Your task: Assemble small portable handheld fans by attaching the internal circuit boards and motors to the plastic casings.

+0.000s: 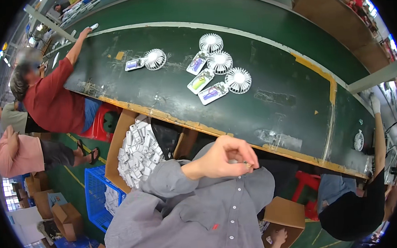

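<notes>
A small thing (248,165), too tiny to show its long axis or which way it points, sits between the left hand's (225,156) pinched thumb and fingers. Below and right of that grip, the right hand (279,238) is inside a cardboard box (285,213); whether it grasps anything I cannot tell. Left of the grip, an open carton (115,156) brims with white pieces (138,154); farther left, a blue crate (96,192) holds more.

Five white fans (220,62) — four coloured packets (201,81)
</notes>
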Demonstrator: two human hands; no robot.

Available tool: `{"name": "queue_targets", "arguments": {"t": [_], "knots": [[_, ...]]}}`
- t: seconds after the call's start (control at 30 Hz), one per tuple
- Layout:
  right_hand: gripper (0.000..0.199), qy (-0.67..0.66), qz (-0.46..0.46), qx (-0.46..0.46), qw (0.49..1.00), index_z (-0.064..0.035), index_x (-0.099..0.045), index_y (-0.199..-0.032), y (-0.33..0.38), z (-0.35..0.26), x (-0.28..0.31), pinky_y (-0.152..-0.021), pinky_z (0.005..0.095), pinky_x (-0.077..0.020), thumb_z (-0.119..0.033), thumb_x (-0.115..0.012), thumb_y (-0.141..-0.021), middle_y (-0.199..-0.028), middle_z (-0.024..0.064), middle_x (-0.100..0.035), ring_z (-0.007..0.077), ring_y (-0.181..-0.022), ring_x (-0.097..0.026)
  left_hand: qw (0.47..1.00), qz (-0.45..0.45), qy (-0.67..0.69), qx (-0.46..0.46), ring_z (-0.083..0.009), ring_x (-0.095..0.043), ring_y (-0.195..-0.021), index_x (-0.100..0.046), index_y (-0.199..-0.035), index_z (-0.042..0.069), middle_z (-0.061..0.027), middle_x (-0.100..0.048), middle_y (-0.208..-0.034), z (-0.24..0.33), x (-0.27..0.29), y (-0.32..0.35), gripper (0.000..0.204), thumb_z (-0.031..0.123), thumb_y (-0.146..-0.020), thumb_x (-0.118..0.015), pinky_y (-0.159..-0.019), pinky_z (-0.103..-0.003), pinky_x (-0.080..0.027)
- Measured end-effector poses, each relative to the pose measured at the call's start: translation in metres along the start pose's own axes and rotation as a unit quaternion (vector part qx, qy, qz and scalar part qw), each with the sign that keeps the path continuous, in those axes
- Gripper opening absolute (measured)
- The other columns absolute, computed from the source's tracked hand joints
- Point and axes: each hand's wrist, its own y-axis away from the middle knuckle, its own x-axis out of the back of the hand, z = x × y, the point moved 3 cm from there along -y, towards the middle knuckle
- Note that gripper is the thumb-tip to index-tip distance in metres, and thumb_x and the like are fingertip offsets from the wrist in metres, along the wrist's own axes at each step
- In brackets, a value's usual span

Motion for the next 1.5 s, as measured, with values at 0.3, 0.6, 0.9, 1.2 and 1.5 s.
{"name": "queue_targets", "arguments": {"t": [0.3,0.6,0.9,1.2,1.5], "knots": [[0.104,-0.498,0.221,0.585,0.6,-0.0008,-0.025,-0.144,0.121,-0.23,0.146,-0.108,0.0445,-0.0317,-0.022,-0.083,-0.06,-0.143,0.0204,-0.033,0.034,-0.131,-0.038,0.981,0.002,0.17,0.088,-0.0165,-0.064,-0.084,-0.058,-0.091,0.002,-0.0143,-0.066,-0.1,-0.064,-0.075,-0.044,0.014,-0.007,-0.08,-0.061,-0.073,-0.028,-0.051],[0.09,-0.777,-0.492,0.339,0.197,0.0021,-0.024,-0.149,0.081,-0.269,0.183,-0.093,0.0495,-0.0493,-0.058,-0.05,-0.087,-0.135,0.0248,-0.049,0.039,-0.112,-0.056,0.808,0.312,-0.458,-0.198,-0.0113,-0.061,-0.082,-0.059,-0.111,0.005,-0.0042,-0.062,-0.096,0.049,0.094,-0.064,0.034,0.005,-0.08,-0.073,-0.076,-0.026,-0.051],[0.089,-0.776,-0.481,0.389,0.125,-0.0045,-0.009,-0.154,0.024,-0.249,0.221,-0.096,0.0483,-0.045,-0.05,-0.052,-0.091,-0.148,0.0233,-0.035,0.0386,-0.12,-0.048,0.462,0.283,-0.84,-0.015,-0.0366,-0.048,-0.127,-0.045,-0.138,0.001,-0.0243,-0.051,-0.135,0.166,0.371,0.031,0.079,0.045,-0.079,-0.075,-0.107,-0.041,-0.035],[0.052,-0.72,-0.011,0.377,0.583,0.0014,-0.047,-0.133,-0.099,-0.233,0.227,-0.089,0.0372,-0.0483,-0.03,-0.058,-0.093,-0.119,0.014,-0.057,0.0254,-0.105,-0.058,0.546,0.332,-0.769,-0.031,-0.0334,-0.063,-0.107,-0.052,-0.127,-0.006,-0.0246,-0.063,-0.117,0.143,0.285,-0.009,0.074,0.039,-0.075,-0.079,-0.091,-0.04,-0.05],[0.071,-0.131,0.613,0.193,0.755,0.0044,-0.048,-0.133,-0.182,-0.216,0.339,-0.101,0.048,-0.0387,-0.044,-0.068,-0.084,-0.132,0.0232,-0.052,0.0385,-0.122,-0.048,0.918,0.267,-0.23,-0.181,-0.0241,-0.051,-0.124,-0.033,-0.142,0.008,-0.0112,-0.052,-0.132,0.135,0.159,-0.046,0.062,0.051,-0.099,-0.043,-0.1,-0.046,-0.046]]}}
